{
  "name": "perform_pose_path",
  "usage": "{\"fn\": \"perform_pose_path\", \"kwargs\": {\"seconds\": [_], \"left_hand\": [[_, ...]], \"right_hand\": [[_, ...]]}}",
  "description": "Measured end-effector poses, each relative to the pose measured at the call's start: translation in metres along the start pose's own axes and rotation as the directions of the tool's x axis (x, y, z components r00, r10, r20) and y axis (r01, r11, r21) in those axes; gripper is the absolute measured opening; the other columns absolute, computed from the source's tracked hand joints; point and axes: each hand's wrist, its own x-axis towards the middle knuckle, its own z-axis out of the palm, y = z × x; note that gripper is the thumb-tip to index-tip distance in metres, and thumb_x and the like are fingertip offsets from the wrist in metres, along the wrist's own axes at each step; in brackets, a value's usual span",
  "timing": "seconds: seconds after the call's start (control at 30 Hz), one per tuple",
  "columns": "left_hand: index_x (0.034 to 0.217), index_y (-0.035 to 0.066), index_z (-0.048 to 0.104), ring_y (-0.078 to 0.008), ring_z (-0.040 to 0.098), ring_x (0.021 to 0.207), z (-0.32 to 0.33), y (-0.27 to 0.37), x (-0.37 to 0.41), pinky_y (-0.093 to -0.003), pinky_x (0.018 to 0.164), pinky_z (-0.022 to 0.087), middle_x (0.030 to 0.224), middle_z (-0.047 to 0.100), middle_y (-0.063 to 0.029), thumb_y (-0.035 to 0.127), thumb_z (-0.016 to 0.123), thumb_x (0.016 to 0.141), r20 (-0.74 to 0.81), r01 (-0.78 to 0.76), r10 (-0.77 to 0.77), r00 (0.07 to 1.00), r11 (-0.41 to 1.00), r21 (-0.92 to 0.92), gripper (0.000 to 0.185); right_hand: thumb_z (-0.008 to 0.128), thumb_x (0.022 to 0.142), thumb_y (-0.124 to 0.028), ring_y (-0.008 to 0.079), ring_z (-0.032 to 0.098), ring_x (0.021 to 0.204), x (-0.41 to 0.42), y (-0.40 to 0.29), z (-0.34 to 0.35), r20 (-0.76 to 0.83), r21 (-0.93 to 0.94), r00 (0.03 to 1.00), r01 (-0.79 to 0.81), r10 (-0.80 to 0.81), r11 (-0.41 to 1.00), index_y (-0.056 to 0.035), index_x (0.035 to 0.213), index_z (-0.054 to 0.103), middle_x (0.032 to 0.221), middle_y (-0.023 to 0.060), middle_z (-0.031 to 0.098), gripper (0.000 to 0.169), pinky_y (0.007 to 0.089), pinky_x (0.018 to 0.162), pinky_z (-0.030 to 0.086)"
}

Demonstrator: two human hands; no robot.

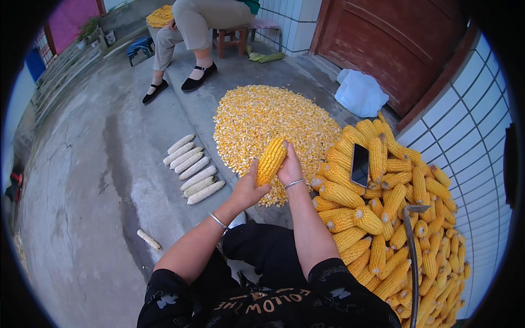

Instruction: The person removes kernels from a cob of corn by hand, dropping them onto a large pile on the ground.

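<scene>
Both my hands hold one ear of dried yellow corn (271, 161), tilted with its upper end to the right. My left hand (247, 186) grips the lower end, its thumb along the side. Around the upper right side curls my right hand (289, 164), its fingers partly hidden behind the ear. Rows of kernels cover the side of the ear that faces me. Beneath and beyond it spreads a wide heap of loose corn kernels (275, 115) on the concrete. Several bare corncobs (195, 168) lie in a row to the left of my hands.
A large pile of corn ears (381, 254) rises at my right, with a smartphone (360, 165) and a curved metal rod (411, 246) on it. A white plastic bag (361, 93) lies by the wooden door (381, 45). Another person (197, 24) sits ahead. One cob (149, 239) lies apart at left.
</scene>
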Motion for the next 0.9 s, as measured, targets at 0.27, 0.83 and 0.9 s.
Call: {"fn": "perform_pose_path", "kwargs": {"seconds": [0.27,0.83,0.9], "left_hand": [[0.13,-0.004,0.019,-0.038,0.057,0.081,0.0,0.004,0.001,-0.0396,0.072,0.046,0.088,0.056,-0.0265,0.026,0.062,0.068,-0.011,-0.076,0.081,0.997,0.971,0.226,0.081],[0.13,-0.001,0.017,-0.0381,0.056,0.078,-0.013,0.023,-0.022,-0.0416,0.068,0.046,0.088,0.052,-0.0268,0.019,0.061,0.07,-0.003,-0.045,0.046,0.999,0.981,0.187,0.078],[0.13,-0.002,0.016,-0.0384,0.056,0.079,-0.008,0.03,-0.018,-0.0417,0.068,0.046,0.089,0.052,-0.0274,0.019,0.061,0.07,0.021,-0.084,0.081,0.996,0.972,0.222,0.078]], "right_hand": [[0.037,0.091,-0.034,0.0219,0.055,0.089,0.026,0.008,-0.021,-0.13,0.006,0.991,-0.035,0.036,0.999,-0.0056,0.105,0.047,0.097,0.0082,0.054,0.033,0.0378,0.078,0.047],[0.033,0.089,-0.032,0.024,0.057,0.081,0.01,0.006,-0.008,-0.052,-0.197,0.997,0.05,-0.061,0.979,-0.0027,0.102,0.048,0.092,0.0142,0.057,0.035,0.0363,0.069,0.049],[0.031,0.09,-0.034,0.0248,0.057,0.083,0.015,-0.005,-0.016,-0.062,-0.146,0.997,0.034,-0.044,0.989,-0.0027,0.103,0.048,0.094,0.0154,0.057,0.038,0.0376,0.069,0.05]]}}
